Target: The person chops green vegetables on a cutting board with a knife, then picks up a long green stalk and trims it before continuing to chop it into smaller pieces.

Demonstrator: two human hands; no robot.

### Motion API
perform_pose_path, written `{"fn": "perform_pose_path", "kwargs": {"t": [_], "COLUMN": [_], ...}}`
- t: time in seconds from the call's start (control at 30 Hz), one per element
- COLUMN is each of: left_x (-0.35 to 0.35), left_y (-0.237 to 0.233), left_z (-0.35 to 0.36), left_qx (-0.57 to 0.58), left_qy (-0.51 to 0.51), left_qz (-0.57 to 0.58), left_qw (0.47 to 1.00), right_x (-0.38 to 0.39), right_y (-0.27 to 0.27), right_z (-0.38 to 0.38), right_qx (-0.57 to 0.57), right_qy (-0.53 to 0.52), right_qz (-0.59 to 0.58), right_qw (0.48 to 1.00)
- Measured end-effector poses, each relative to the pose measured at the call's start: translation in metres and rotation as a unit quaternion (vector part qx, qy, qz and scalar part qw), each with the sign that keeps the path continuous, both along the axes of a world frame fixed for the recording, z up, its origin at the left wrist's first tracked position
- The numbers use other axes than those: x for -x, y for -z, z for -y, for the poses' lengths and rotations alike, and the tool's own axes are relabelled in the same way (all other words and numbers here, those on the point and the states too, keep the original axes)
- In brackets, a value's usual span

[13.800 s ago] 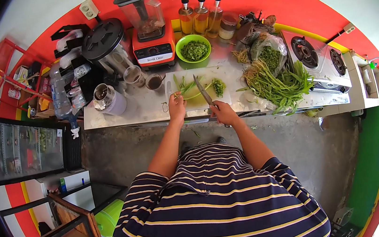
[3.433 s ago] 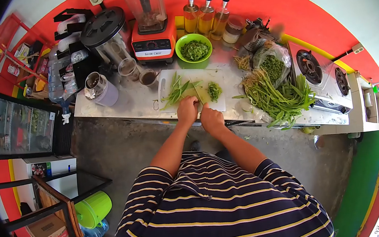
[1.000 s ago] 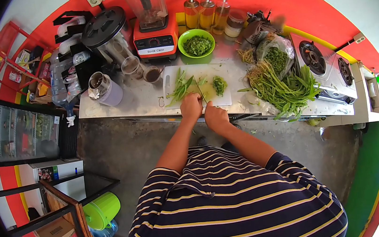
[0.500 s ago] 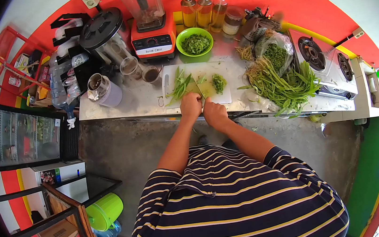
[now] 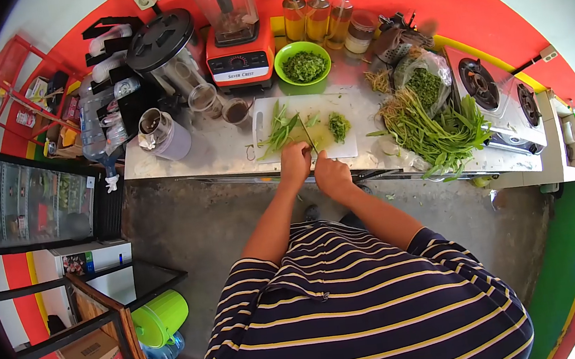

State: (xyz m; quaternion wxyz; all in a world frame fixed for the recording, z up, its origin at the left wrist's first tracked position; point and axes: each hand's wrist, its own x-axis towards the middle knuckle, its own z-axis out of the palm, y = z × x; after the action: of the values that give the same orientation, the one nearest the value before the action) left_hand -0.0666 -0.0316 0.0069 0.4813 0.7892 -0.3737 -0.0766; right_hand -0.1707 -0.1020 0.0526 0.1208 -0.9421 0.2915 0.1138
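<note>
A white cutting board (image 5: 348, 149) lies at the counter's front edge. My right hand (image 5: 333, 175) is closed round the handle of a knife (image 5: 307, 131), its blade pointing away from me over the board. Close beside it, my left hand (image 5: 295, 163) is closed at the near end of some leafy greens (image 5: 280, 129); its fingertips are partly hidden. Those greens spread over the board left of the blade. To the right of the blade sits a small heap of chopped greens (image 5: 339, 126). Beyond the board stands a green bowl (image 5: 304, 79) with chopped greens in it.
A large pile of long-stemmed greens (image 5: 432, 129) rests on the right of the counter, beside a gas stove (image 5: 499, 92). Left of the board are plastic cups (image 5: 204, 100) and a steel-topped container (image 5: 169, 138). A red blender (image 5: 239, 63) and pump bottles (image 5: 318, 18) line the wall.
The whole view has shifted slightly, so things appear a little further right. Both hands and the knife keep nearly the same place over the board.
</note>
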Motion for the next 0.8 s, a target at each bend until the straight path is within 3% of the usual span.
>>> {"fn": "perform_pose_path", "kwargs": {"t": [0.33,0.8], "left_x": [-0.0013,-0.0003], "left_y": [0.0055,0.003], "left_z": [-0.0018,0.0003], "left_qx": [-0.003,-0.004], "left_qy": [0.006,-0.009], "left_qz": [0.049,-0.047], "left_qw": [0.999,0.999], "right_x": [0.0002,-0.0063], "right_y": [0.0005,0.0008], "right_z": [-0.0035,0.0026], "right_qx": [-0.006,-0.016], "right_qy": [0.013,-0.012], "right_qz": [-0.003,-0.012], "right_qw": [1.0,1.0]}}
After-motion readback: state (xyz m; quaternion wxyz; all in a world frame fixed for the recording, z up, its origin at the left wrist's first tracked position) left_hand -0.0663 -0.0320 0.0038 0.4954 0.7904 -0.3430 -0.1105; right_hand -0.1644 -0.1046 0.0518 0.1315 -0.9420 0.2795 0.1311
